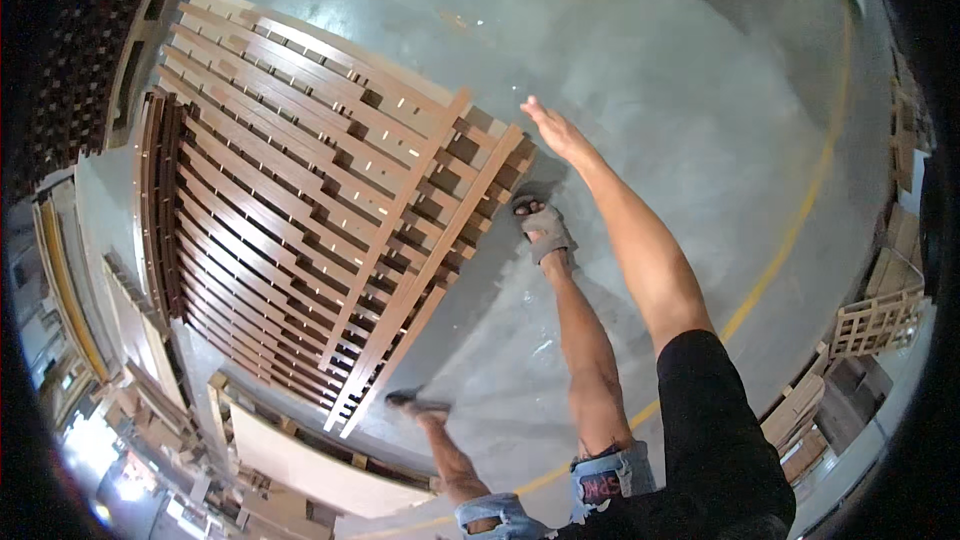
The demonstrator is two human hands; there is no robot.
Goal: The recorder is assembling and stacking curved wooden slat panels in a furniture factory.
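Overhead view. We see the right hand (552, 128) stretched out flat, fingers released and grasping nothing, hovering just beside the near corner of a stack of slatted wooden frames (310, 190) that rests on the concrete floor (650, 60). The left hand is out of the picture, so we cannot tell its state. One sandalled foot (542, 225) stands close to the same corner. We judge the frames stiff and fairly heavy as a stack (single frames probably manageable), rough-edged rather than slippery; the long outer rails (440, 270) look like the soundest place to take hold.
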